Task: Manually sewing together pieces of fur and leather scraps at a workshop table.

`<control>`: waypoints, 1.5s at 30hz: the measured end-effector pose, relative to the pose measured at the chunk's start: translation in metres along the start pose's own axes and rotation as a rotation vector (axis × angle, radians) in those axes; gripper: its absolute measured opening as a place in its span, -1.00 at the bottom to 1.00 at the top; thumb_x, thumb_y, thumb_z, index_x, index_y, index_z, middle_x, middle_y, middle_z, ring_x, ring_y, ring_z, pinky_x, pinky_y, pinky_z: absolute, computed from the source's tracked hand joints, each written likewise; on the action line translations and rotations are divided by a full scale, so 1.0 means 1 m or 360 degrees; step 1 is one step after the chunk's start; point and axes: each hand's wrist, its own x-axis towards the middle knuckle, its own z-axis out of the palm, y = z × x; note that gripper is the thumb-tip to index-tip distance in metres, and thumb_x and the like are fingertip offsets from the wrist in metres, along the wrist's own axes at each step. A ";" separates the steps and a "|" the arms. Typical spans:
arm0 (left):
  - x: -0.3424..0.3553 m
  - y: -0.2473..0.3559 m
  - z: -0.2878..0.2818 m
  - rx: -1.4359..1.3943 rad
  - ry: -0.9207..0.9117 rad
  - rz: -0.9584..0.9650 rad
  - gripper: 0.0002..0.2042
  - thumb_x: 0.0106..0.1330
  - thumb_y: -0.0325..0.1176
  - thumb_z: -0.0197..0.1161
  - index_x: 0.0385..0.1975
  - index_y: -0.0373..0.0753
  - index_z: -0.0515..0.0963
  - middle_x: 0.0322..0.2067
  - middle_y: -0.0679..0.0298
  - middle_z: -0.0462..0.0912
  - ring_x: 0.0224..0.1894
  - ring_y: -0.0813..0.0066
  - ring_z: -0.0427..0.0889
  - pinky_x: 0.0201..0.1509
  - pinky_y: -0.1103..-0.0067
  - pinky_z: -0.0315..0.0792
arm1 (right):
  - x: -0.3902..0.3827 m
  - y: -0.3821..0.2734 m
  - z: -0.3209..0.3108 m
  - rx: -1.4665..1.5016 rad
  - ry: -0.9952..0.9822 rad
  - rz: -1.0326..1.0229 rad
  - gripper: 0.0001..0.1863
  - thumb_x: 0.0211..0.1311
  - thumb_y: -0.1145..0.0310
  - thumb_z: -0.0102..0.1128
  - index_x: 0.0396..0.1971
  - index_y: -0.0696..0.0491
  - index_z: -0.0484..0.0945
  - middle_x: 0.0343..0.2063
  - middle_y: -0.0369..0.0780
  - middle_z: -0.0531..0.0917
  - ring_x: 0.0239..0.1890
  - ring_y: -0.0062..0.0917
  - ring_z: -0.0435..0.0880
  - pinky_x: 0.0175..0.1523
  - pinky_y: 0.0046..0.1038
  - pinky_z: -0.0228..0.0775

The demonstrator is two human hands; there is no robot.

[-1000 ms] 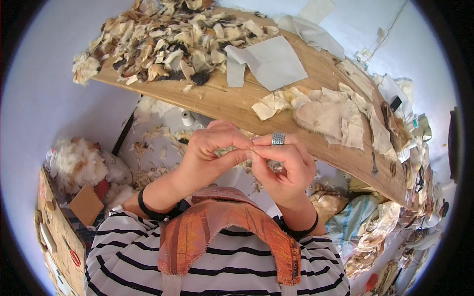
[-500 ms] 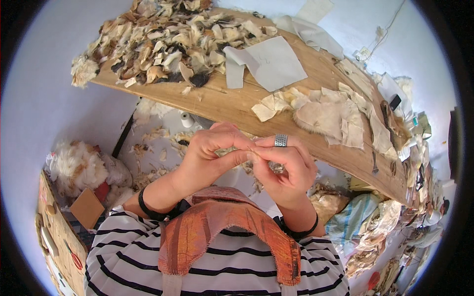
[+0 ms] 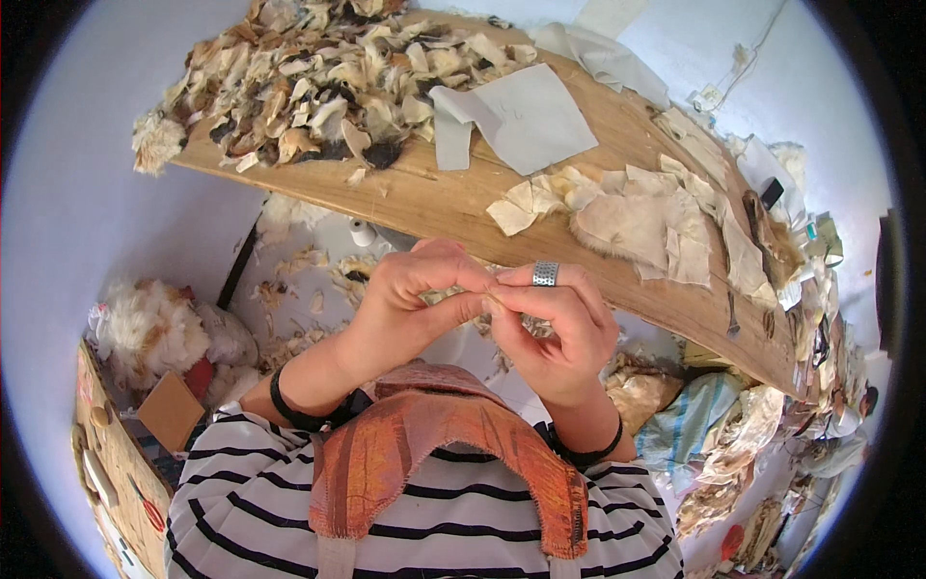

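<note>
My left hand and my right hand meet in front of my chest, fingertips touching. Thumb and forefinger of each are pinched together. Whatever lies in the pinch is too small to make out, perhaps something thin between the tips. A metal thimble-like ring with a dimpled surface sits on a finger of my right hand. Both hands are held in the air, just short of the near edge of the wooden table. An orange patterned apron or collar piece hangs over my striped top.
Fur scraps are heaped on the table's far left. A pale sheet lies beside them, and cut hide pieces are to the right. Below are a thread cone, fluffy white fur, red-handled scissors and a striped sack.
The hands keep the same pinched pose, with hardly any movement between them. The view has shifted slightly, so the table and scraps appear a little further left.
</note>
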 end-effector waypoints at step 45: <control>0.009 -0.001 -0.013 0.0717 0.0130 0.0349 -0.86 0.06 -0.41 0.44 -0.37 -0.08 0.68 -0.42 0.41 0.62 -0.28 0.40 0.53 -0.05 0.48 0.23 | -0.018 0.014 -0.002 0.1236 -0.0387 0.1325 -0.88 0.31 0.48 0.21 -0.25 0.15 0.46 -0.45 -0.27 0.63 -0.45 -0.69 0.62 -0.36 -0.64 0.47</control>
